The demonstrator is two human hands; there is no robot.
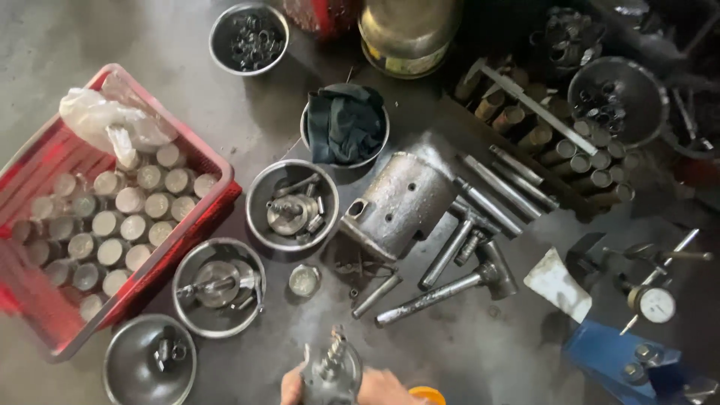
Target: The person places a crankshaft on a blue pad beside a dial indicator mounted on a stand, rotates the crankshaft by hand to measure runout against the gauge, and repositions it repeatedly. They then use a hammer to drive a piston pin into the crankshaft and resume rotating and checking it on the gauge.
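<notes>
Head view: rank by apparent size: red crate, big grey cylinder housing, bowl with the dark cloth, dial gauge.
1. red crate
2. grey cylinder housing
3. bowl with dark cloth, somewhat smaller than the housing
4. dial gauge

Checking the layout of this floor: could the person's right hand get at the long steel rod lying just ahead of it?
Probably yes. The right hand sits at the bottom edge, gripping a metal part together with the left hand. The steel rod lies on open floor ahead, nothing between, but the hand would have to let go first.

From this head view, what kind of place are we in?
Likely a machine repair workshop floor. Steel bowls hold small metal parts, a red crate is full of metal cylinders, and a dial gauge sits at right. Both hands hold a metal part.
</notes>
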